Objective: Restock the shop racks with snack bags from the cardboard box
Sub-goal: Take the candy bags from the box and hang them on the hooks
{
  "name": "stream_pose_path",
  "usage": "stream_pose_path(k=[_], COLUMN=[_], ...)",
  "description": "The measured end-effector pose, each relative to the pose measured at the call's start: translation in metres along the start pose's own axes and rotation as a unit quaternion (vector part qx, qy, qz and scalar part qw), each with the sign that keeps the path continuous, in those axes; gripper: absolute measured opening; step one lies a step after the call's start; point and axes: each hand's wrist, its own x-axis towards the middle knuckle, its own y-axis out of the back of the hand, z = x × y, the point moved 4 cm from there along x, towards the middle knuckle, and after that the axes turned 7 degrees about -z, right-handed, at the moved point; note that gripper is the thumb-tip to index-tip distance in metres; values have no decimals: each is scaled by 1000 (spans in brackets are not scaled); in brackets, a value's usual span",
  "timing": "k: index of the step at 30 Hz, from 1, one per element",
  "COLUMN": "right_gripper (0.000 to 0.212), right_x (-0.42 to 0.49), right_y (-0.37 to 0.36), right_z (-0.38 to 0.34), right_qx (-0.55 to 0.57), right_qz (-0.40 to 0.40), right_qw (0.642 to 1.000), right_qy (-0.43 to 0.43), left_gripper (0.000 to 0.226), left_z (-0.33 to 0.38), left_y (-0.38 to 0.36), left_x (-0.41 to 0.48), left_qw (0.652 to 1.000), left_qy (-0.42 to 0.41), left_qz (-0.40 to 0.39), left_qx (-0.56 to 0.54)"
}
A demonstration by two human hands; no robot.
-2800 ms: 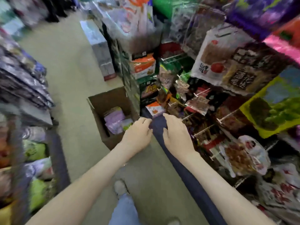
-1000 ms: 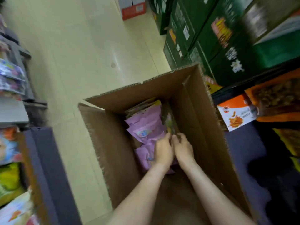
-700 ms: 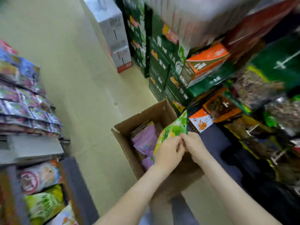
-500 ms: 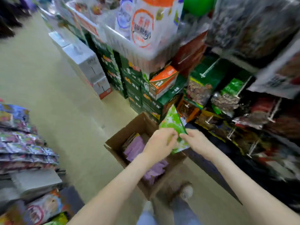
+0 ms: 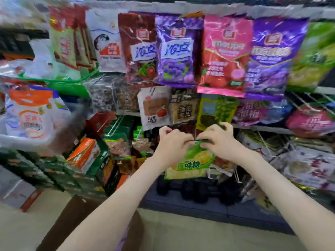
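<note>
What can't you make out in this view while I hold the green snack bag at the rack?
- Head view: the top edge of the green snack bag, covered by the left hand and right hand; whether it is on a peg is unclear.
- Head view: the cardboard box, cut off by the bottom edge and crossed by the left forearm.
- Head view: print on the white-and-orange bag, motion-blurred.

Bright, even indoor light falls over the wire rack [image 5: 301, 101], and shadows are faint except in the dark recess at its foot. White glare streaks the glossy pink bag [image 5: 224, 53] and the purple bag [image 5: 178, 51]. Motion blur smears the left edge and the stacked cartons [image 5: 45, 169]. Wide-angle distortion bows the top rail [image 5: 217, 8]. The green snack bag [image 5: 192, 165] at centre looks fairly sharp.
</note>
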Motion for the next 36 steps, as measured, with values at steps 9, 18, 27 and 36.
stream_pose_path(k=[9,18,27,36], right_gripper=[41,16,13,6], right_x=[-78,-98,-52,-30], right_y=[122,226,295,306], right_z=[150,233,303,321], right_qx=[21,78,29,84], right_qz=[317,422,500,526], right_qw=[947,897,856,843], right_qy=[-57,-105,-129,-72], left_gripper=[22,11,16,18], left_z=[173,268,281,274], left_y=[-10,23,40,43], left_x=[145,255,360,390], left_qw=[987,953,962,957], left_qy=[-110,-185,-121,-116], left_qz=[115,222,231,263], left_qx=[-23,96,80,26])
